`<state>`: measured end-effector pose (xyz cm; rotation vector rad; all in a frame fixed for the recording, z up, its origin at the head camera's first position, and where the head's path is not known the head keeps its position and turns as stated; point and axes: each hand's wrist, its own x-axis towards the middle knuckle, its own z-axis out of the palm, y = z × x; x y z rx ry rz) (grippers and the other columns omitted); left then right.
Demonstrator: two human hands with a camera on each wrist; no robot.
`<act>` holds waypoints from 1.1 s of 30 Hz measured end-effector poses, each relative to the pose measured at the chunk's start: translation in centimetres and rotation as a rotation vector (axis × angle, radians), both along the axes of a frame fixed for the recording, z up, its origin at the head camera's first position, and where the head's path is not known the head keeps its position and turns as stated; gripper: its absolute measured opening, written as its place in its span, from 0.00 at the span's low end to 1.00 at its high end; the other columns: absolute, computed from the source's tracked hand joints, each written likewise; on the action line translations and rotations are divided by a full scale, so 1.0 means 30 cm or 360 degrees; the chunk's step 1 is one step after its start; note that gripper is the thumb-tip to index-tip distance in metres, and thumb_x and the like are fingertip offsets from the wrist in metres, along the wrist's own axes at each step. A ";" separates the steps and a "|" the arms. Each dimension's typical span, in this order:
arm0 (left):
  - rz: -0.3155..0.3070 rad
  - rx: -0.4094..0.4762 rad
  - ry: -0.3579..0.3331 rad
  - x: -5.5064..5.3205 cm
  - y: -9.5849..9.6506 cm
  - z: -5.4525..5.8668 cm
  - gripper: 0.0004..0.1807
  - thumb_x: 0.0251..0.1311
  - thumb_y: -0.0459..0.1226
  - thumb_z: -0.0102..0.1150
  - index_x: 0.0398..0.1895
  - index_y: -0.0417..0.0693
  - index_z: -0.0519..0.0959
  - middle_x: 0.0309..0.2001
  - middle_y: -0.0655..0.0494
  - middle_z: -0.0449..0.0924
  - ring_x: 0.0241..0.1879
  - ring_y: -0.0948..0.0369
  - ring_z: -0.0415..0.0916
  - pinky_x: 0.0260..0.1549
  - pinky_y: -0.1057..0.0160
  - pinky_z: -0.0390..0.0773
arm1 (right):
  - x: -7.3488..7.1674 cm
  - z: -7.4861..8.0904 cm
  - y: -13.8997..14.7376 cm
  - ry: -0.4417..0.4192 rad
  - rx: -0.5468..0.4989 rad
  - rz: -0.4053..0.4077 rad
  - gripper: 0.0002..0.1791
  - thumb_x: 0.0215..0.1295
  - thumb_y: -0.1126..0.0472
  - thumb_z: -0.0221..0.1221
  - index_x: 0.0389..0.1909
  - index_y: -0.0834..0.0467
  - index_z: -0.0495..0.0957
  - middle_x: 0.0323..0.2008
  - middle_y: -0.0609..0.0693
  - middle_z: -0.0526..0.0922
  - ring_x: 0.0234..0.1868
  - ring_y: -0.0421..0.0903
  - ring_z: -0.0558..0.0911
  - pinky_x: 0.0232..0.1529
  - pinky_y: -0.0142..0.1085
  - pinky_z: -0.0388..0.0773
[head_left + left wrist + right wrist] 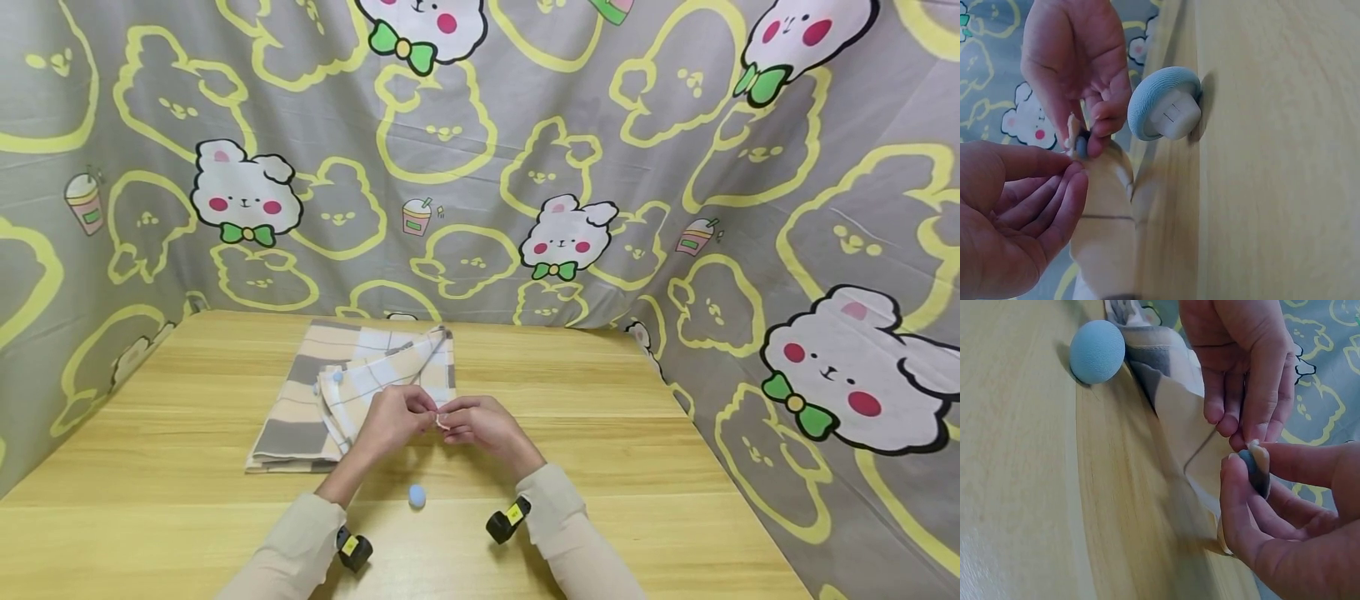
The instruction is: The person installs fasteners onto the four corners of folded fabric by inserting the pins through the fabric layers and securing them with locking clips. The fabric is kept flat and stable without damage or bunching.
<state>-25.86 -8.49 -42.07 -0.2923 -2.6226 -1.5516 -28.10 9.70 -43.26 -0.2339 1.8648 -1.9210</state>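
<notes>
A folded plaid cloth [288, 417] in beige, grey and white lies at the table's middle left, one corner drawn toward the person. My left hand [393, 417] pinches the edge of that corner between thumb and forefinger. Facing it, my right hand [483, 427] pinches the same corner, with a small blue-grey rounded piece [1248, 461] showing between its fingertips and the cloth; the fingers hide most of it. Nearer the person, a mushroom-shaped clip [1166, 103] with a ribbed light-blue cap and white stem rests on its side on the tabletop.
Two small blue caps, one a blue knob [337, 377], show on the folded cloth's upper layer. The wooden table [585, 375] is enclosed by a grey curtain [465, 108] with cartoon prints at the back and sides.
</notes>
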 end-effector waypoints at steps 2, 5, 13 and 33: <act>0.0014 -0.0007 -0.0009 0.002 0.000 0.005 0.03 0.56 0.28 0.69 0.32 0.41 0.84 0.26 0.51 0.87 0.23 0.58 0.83 0.24 0.64 0.79 | -0.001 0.001 -0.002 0.0003 0.0003 -0.0015 0.16 0.66 0.70 0.60 0.51 0.76 0.77 0.29 0.48 0.84 0.30 0.40 0.83 0.37 0.32 0.83; 0.0055 -0.0036 -0.0027 0.006 -0.001 0.019 0.03 0.58 0.30 0.68 0.33 0.41 0.82 0.25 0.51 0.87 0.22 0.60 0.82 0.22 0.64 0.78 | -0.002 0.001 -0.002 0.0012 0.0020 -0.0067 0.16 0.66 0.71 0.60 0.51 0.76 0.77 0.30 0.50 0.84 0.31 0.42 0.84 0.37 0.32 0.84; -0.0207 -0.0420 -0.0194 0.038 -0.025 0.064 0.10 0.63 0.35 0.66 0.24 0.45 0.78 0.16 0.53 0.79 0.16 0.60 0.75 0.17 0.67 0.69 | -0.001 0.002 0.004 0.0015 0.0032 -0.0141 0.16 0.66 0.69 0.59 0.52 0.75 0.78 0.32 0.53 0.86 0.32 0.43 0.85 0.39 0.33 0.84; -0.0692 -0.1087 -0.0556 0.125 0.002 0.085 0.17 0.44 0.36 0.81 0.26 0.49 0.76 0.20 0.57 0.75 0.18 0.61 0.71 0.21 0.65 0.69 | -0.005 -0.004 0.005 0.0002 0.0033 -0.0133 0.15 0.66 0.69 0.60 0.51 0.74 0.77 0.36 0.60 0.87 0.32 0.44 0.85 0.37 0.32 0.84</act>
